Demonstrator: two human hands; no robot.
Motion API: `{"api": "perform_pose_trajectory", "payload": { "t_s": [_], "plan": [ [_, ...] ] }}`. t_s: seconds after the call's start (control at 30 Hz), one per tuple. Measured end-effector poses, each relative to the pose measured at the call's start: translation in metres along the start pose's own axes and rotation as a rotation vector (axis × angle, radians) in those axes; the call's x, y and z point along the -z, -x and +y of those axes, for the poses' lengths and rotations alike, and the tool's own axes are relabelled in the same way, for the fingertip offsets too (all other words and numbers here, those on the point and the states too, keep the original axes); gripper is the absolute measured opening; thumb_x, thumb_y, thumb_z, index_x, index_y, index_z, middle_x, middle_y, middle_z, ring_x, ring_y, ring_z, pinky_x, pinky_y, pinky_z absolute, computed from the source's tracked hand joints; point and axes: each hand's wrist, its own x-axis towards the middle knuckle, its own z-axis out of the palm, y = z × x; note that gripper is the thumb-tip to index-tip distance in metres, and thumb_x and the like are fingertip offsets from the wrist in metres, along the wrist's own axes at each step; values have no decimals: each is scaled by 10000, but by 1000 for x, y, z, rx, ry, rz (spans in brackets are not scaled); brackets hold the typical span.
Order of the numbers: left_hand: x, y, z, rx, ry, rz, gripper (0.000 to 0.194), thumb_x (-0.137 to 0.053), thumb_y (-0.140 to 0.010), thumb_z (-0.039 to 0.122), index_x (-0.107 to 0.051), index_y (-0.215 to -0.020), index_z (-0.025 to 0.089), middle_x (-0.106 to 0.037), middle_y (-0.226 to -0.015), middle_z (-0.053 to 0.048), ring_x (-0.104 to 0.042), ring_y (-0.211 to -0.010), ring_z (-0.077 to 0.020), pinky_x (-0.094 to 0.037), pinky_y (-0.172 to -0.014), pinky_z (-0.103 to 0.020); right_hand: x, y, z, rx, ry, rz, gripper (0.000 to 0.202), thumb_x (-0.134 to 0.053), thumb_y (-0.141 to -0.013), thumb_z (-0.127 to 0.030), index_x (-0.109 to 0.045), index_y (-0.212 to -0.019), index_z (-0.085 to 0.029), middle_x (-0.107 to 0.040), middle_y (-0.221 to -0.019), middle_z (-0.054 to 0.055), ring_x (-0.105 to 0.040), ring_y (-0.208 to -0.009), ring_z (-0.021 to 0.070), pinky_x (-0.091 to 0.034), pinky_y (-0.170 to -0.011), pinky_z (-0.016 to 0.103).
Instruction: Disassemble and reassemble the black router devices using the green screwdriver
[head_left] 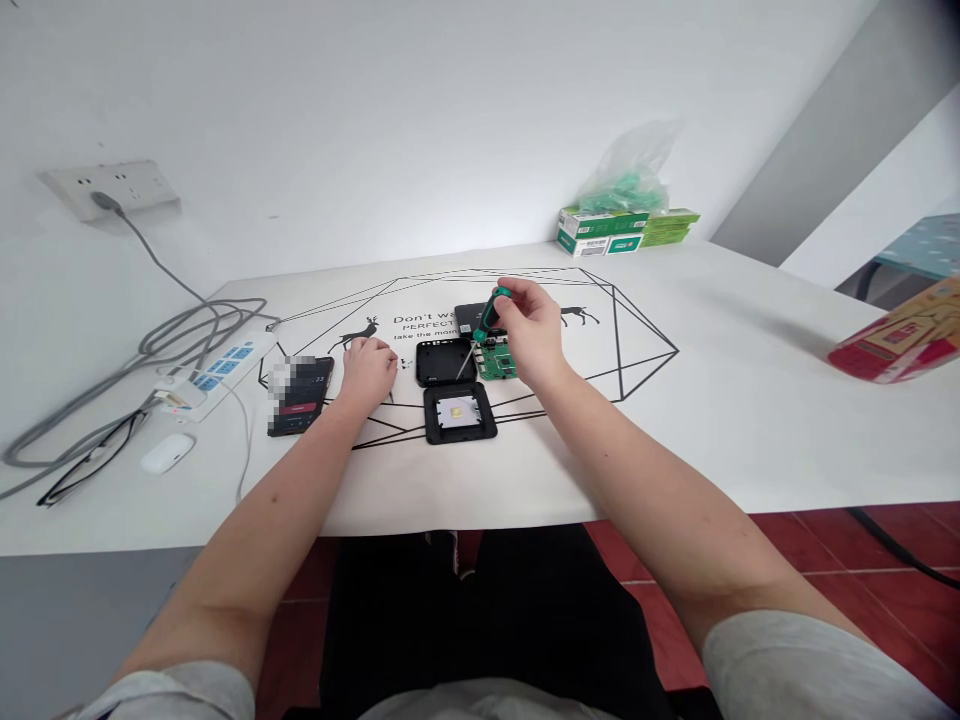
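My right hand (531, 325) grips a green and black screwdriver (491, 312), its thin shaft slanting down to the left over an open black case half (444, 362). Beside that case, partly behind my right hand, lies a green circuit board (495, 362). Nearer to me is another black case part (460, 428) with a pale metal plate (458, 412) in it. A black box-like piece (469, 318) lies behind, partly covered by the screwdriver. My left hand (367, 368) rests on the table with curled fingers close to several tiny dark screws (406, 364); anything between its fingertips is too small to see.
On the left are a phone (301, 397), a power strip (229, 370) with coiled grey cable, glasses (91, 458) and a white earbud case (168, 453). Green and white boxes (602, 228) under a plastic bag stand at the back right. A red and tan package (900, 335) sits at the right edge.
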Motion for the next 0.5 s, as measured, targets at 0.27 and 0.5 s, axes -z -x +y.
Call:
{"api": "perform_pose_trajectory", "payload": {
  "t_s": [0.27,0.5],
  "plan": [
    [11,13,9,-199,166,-46,237,-618,-1007,372,-803,-1085,246,-709,-1286,-118,-514,-1345,-373,-409,-1228,-595,47,-36,-2,-34,474,-12,186,-755,-822,-336,-754,-989,-254,-695,-881,43,-676,-860,257,-623,-934,528],
    [14,23,21,-401,230,-269,375,-685,-998,539,-775,-1246,273,-657,-1455,-116,-460,-1461,-385,-319,-1290,-676,71,-44,5,-456,1403,-345,239,-701,-937,-191,-755,-1130,-62,-773,-1154,264,-730,-1059,332,-588,-859,407]
  ]
}}
